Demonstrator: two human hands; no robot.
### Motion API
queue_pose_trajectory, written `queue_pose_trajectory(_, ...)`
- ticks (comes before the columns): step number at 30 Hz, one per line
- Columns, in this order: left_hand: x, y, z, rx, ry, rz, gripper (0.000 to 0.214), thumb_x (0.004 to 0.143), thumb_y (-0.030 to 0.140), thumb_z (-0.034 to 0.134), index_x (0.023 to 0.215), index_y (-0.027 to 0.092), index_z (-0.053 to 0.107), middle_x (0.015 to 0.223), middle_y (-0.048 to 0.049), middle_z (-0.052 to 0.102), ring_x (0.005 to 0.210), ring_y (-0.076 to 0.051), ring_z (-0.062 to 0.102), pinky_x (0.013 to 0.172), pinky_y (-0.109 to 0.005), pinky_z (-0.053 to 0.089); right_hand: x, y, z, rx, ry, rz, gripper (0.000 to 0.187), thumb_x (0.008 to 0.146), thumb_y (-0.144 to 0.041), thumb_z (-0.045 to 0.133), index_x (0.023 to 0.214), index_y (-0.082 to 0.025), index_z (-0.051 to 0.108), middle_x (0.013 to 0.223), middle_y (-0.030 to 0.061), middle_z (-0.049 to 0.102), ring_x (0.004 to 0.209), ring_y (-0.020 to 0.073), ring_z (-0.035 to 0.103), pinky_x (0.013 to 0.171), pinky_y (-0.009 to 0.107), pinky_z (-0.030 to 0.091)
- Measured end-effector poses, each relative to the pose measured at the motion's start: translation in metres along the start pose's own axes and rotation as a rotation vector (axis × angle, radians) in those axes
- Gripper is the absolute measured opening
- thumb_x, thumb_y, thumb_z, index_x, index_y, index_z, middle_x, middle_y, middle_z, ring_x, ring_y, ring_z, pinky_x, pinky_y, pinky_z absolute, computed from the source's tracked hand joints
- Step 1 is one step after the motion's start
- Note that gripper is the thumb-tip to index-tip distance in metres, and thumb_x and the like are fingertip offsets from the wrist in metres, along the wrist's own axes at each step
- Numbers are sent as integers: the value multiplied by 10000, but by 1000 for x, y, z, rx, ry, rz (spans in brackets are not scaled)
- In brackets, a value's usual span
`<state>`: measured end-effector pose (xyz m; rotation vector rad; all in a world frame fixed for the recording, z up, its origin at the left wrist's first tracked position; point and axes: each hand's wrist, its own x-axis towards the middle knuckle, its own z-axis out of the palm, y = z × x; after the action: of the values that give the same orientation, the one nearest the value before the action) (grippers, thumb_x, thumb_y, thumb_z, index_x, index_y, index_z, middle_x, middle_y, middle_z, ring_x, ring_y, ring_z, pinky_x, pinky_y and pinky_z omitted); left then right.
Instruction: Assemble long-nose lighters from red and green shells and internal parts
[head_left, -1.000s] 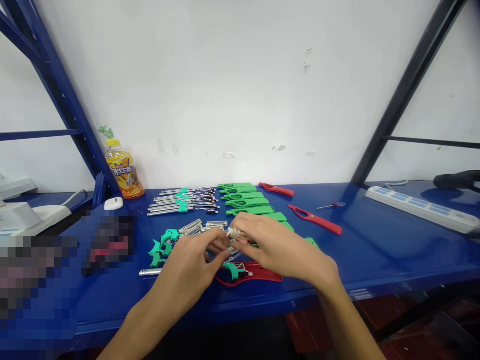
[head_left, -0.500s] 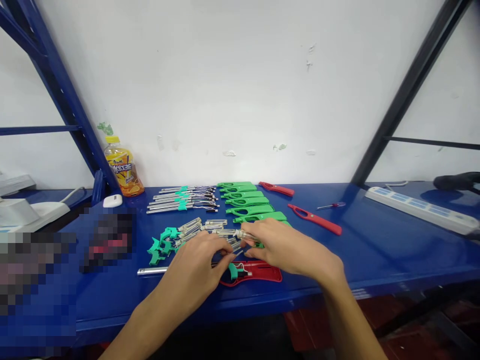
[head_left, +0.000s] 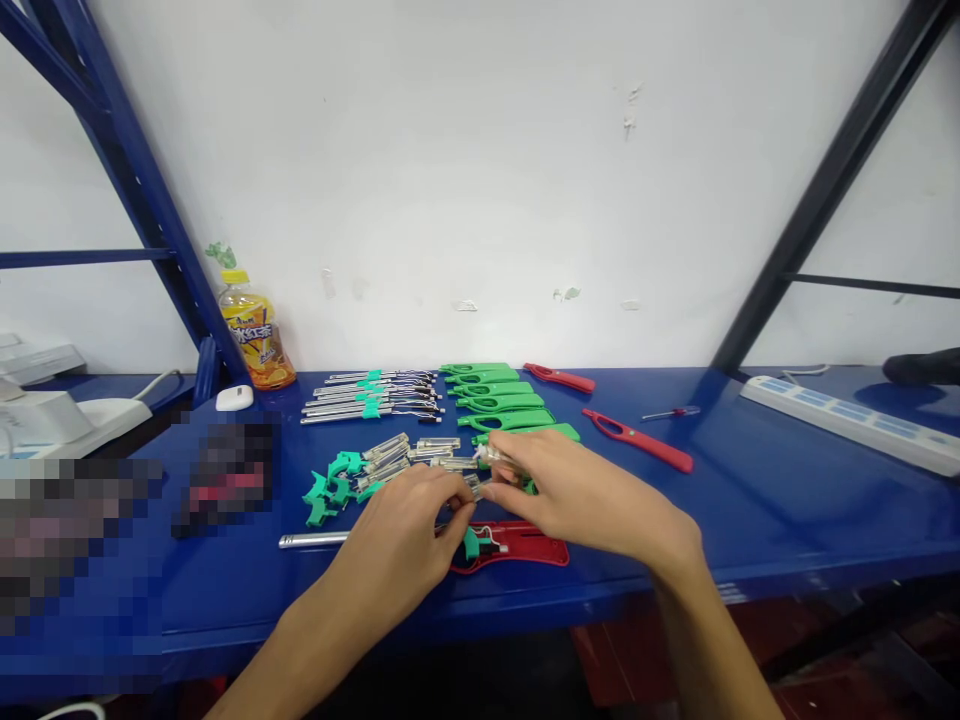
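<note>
My left hand (head_left: 405, 545) and my right hand (head_left: 577, 495) meet over the blue bench (head_left: 750, 500), fingers pinched together on a small clear part with a metal tip (head_left: 489, 457). Just below them lies an open red lighter shell (head_left: 517, 547) with a teal trigger (head_left: 471, 543) and wires in it, and a metal tube (head_left: 311, 540) sticks out to its left. Loose teal triggers (head_left: 326, 488) and several clear cartridges (head_left: 390, 455) lie left of the hands.
Behind the hands lie a row of green shells (head_left: 499, 400), metal tube assemblies (head_left: 371, 395), two red shells (head_left: 637, 440), and a small screwdriver (head_left: 671, 412). An orange drink bottle (head_left: 251, 335) stands back left and a white power strip (head_left: 847, 420) lies at right. A blue rack post (head_left: 142, 200) rises at left.
The hands have stayed together over the red shell; the right hand's pinch with the clear part has shifted slightly right and lower. The view has drifted a little.
</note>
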<state>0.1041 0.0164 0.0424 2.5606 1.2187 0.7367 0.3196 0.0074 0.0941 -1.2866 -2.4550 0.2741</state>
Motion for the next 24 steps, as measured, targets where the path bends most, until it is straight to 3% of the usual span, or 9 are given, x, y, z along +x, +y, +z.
queue_pose_trajectory(6,1,-2,1,-16,20,17,183,1030,158,573,874,197,661,873,-38,743,831,-239,691,727,-331,463,-5,-7,0,40,13,84,293,1104,-509,501,970,-255,444,891,-4,667,769,203,572,641,325,342)
queue_pose_trajectory(11,2,0,-2,-52,28,23,148,990,113,613,910,218,680,872,13,742,823,-205,696,747,-309,468,-9,-5,-3,127,76,110,269,1150,-457,339,1182,-224,471,1074,73,723,890,239,686,723,338,428)
queue_pose_trajectory(16,2,0,-3,-58,48,27,151,986,118,634,900,224,698,890,20,760,867,-220,699,793,-336,457,-12,1,-9,43,51,49,351,1168,-417,335,940,-241,537,859,1,681,772,191,614,718,330,393)
queue_pose_trajectory(24,3,-3,2,-58,67,53,154,988,104,667,917,231,719,878,42,774,831,-211,691,788,-347,427,-13,-1,-10,-19,-57,88,463,1143,-366,413,731,-223,567,752,2,692,761,186,616,757,339,372)
